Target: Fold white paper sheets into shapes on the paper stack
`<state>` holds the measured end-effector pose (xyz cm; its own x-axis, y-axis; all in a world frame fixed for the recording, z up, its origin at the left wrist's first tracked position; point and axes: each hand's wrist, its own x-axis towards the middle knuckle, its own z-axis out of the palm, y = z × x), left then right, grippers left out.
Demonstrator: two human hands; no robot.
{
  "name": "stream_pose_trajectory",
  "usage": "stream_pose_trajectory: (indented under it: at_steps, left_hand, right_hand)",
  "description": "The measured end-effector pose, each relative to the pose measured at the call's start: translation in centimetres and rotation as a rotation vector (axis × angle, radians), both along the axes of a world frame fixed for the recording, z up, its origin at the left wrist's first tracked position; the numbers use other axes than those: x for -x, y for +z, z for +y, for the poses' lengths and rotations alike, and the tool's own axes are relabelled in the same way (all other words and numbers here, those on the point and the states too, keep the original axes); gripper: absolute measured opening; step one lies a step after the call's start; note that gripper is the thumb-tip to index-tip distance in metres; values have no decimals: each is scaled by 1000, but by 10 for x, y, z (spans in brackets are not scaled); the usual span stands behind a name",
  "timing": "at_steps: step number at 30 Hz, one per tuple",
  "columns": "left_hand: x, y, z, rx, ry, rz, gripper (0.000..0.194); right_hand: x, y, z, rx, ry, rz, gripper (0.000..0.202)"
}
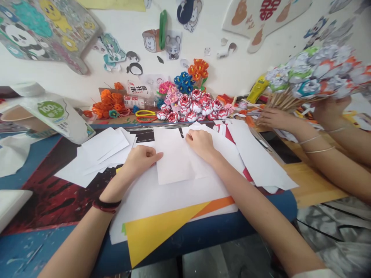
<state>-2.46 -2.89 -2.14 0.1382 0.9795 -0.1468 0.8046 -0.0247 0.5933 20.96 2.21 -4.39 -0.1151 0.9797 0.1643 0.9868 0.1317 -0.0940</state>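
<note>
A white paper sheet (174, 162) lies in front of me on a stack of larger sheets (171, 202). My left hand (143, 157) is at its left edge, fingers curled, the thumb and forefinger pinching that edge. At the sheet's upper right, my right hand (200, 142) is closed, its fingertips bent down on the paper; whether they grip it is hidden. Yellow paper (156, 231) and orange paper (213, 206) stick out under the stack's near edge. Smaller white sheets (101, 148) lie fanned out on the left, and long white sheets (255, 154) on the right.
Red-white paper flowers (197, 106) and orange ones (108, 104) line the wall. A white bottle (58, 116) leans at the left beside a paper cup (26, 117). At the right a person's hands (278, 119) hold a large paper bouquet (321, 71) above a dark phone (279, 146).
</note>
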Motion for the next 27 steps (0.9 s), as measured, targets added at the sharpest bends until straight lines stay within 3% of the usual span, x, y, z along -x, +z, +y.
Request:
stream_pose_trajectory:
  at_steps: [8,19,27]
  left_hand:
    - [-8,2,-9,-73,29,37,47]
    - [1,1,-7,47,-37,-5,41]
    - [4,9,-8,93,-61,-4,46]
  right_hand:
    - [4,1,-21,-101,1,4,34]
    - [2,-5,-20,-80,50,14,29]
    - [1,-6,-21,-119,70,14,27]
